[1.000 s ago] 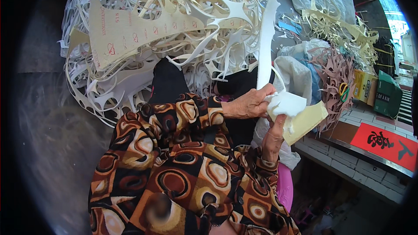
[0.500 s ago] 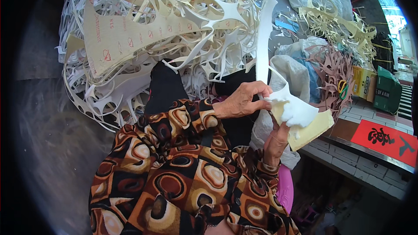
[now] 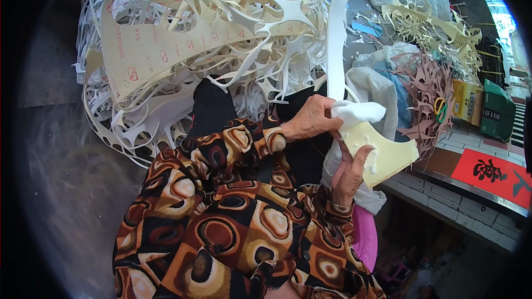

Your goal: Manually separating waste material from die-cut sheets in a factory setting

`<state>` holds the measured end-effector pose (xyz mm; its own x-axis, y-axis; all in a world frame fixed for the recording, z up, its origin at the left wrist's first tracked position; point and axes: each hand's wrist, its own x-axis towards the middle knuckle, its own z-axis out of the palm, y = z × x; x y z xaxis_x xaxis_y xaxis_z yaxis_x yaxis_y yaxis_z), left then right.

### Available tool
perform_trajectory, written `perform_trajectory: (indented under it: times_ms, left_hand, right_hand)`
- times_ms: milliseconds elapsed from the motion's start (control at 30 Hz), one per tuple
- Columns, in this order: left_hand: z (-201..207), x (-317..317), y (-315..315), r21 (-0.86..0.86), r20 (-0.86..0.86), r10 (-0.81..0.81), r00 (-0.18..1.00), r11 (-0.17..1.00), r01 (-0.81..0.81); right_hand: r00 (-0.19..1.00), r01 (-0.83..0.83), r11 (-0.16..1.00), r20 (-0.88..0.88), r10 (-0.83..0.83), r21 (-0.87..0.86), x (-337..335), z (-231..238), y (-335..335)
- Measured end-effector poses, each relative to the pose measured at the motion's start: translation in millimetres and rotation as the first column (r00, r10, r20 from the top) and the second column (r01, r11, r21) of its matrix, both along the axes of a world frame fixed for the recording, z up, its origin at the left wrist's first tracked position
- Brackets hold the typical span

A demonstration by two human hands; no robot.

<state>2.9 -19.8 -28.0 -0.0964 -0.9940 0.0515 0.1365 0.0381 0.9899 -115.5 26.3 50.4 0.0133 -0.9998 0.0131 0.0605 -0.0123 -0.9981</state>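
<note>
My right hand (image 3: 349, 173) grips a cream-yellow foam sheet (image 3: 382, 152) with a concave upper edge, its thumb lying on top. Tufts of white fluff cling to the sheet's face. Pinched by my left hand (image 3: 309, 120) at the sheet's upper left corner is a white foam layer (image 3: 361, 112), folded back on itself and partly lifted off the cream one. A long white strip (image 3: 336, 39) rises from beside my left fingers towards the heap. Whether it joins the layer I hold is hidden by the fingers.
Ahead of my knees lies a large heap of white and cream cut-out scraps (image 3: 183, 55). Rightwards are a white plastic sack (image 3: 374, 91), mauve scraps (image 3: 426, 83), scissors with yellow-green handles (image 3: 440, 109) and a green box (image 3: 497, 112). A pink seat (image 3: 364, 238) shows beneath me.
My left hand has drawn the white layer up and left, folding it over and baring more of the cream sheet. My right hand has shifted slightly, its thumb now showing on the sheet.
</note>
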Motion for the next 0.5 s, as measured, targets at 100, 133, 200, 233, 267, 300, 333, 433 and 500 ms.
perform_trajectory:
  times_ms: [100,133,200,233,267,300,333,433,500]
  left_hand:
    - [5,-2,1,0.093,-0.422,0.037,0.906,0.996,0.003]
    - [-4,-4,0,0.085,-0.397,0.007,0.918,0.996,0.029]
    - [-5,-2,1,0.074,-0.374,-0.02,0.927,0.996,0.051]
    - [1,2,5,0.013,-0.379,-0.078,0.922,0.996,0.089]
    - [6,5,8,-0.049,-0.38,-0.135,0.915,0.991,0.126]
    - [9,8,9,-0.05,-0.381,-0.135,0.915,0.991,0.125]
    - [16,1,2,-0.119,-0.303,-0.135,0.944,0.988,0.103]
    - [20,9,11,-0.29,-0.069,0.069,0.995,0.953,-0.087]
    - [19,0,12,-0.401,0.047,0.295,0.954,0.881,-0.253]
  right_hand:
    - [0.999,-0.045,0.999,0.024,0.044,0.013,-4,1,-6]
    - [0.999,-0.044,0.999,0.022,0.044,0.011,-5,1,-6]
    - [0.994,-0.087,0.996,0.063,0.086,0.014,-5,8,-7]
    - [0.994,-0.087,0.996,0.061,0.086,0.012,-9,5,-7]
    - [0.995,-0.091,0.996,0.033,0.091,-0.001,-17,-1,-6]
    - [0.995,-0.096,0.995,0.004,0.096,-0.014,-21,-4,-5]
    - [0.998,-0.061,0.998,-0.016,0.061,-0.028,-22,7,-5]
    - [1.0,-0.027,1.0,0.001,0.027,0.001,2,17,-3]
    - [1.0,-0.025,0.999,-0.003,0.025,-0.023,5,18,-2]
